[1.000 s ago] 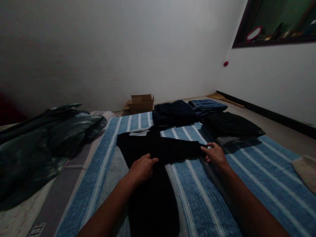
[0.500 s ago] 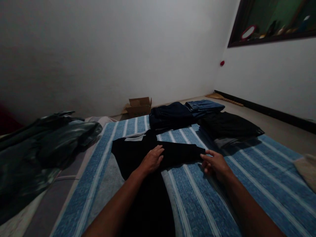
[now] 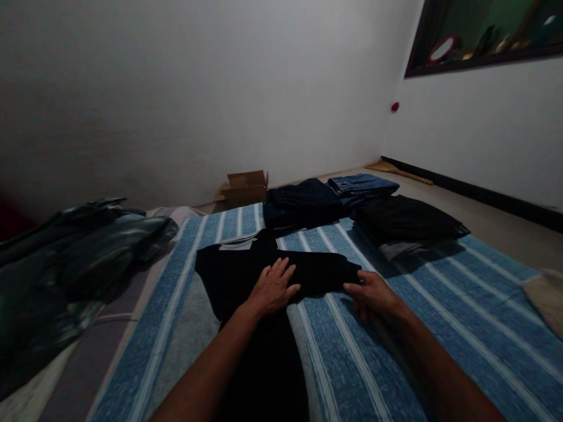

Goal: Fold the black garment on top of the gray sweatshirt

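A black garment lies spread on a blue-and-white striped cloth, one sleeve stretched out to the right. My left hand lies flat on the sleeve near the garment's middle, fingers spread and open. Beside the sleeve's end is my right hand, fingers slightly curled and touching the sleeve's edge. A pale label shows at the garment's collar.
Folded dark and blue clothes, a blue denim piece and a black stack sit at the far end of the cloth. A dark shiny heap lies at left. A cardboard box stands by the wall.
My left hand has moved forward onto the sleeve and flattened. My right hand has slid left and nearer along the sleeve's end. The view has shifted slightly.
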Demonstrator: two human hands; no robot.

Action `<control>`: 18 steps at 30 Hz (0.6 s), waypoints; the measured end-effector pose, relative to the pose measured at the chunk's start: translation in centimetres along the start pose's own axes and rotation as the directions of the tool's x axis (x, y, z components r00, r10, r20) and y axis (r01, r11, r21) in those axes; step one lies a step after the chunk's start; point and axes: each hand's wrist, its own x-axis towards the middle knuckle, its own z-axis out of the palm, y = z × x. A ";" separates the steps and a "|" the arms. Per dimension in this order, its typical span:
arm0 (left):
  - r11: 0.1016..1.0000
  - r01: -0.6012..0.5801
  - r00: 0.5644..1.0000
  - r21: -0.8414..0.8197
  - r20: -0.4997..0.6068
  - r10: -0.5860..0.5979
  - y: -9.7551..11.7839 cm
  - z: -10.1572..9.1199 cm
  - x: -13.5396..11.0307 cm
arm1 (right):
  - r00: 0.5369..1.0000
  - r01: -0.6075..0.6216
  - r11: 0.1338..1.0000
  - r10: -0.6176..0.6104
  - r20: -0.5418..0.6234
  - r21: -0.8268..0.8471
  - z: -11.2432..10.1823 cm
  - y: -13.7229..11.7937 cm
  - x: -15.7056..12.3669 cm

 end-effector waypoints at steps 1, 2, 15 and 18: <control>1.000 0.007 1.000 0.000 0.015 -0.007 0.1 -0.1 0.0 | 1.000 0.001 1.000 0.000 -0.017 0.013 -0.2 0.0 0.0; 1.000 0.016 0.999 -0.001 0.028 -0.016 0.3 -0.2 0.0 | 1.000 0.009 0.999 -0.008 -0.027 0.046 -0.5 -0.1 0.0; 0.996 0.029 0.999 -0.084 0.021 -0.027 1.3 -1.5 0.4 | 0.992 -0.052 0.990 0.066 -0.103 0.132 -1.9 0.1 0.1; 0.988 -0.066 0.998 -0.141 -0.033 0.062 2.0 -1.3 0.8 | 0.992 -0.035 0.989 0.052 -0.118 0.146 -2.0 0.2 0.2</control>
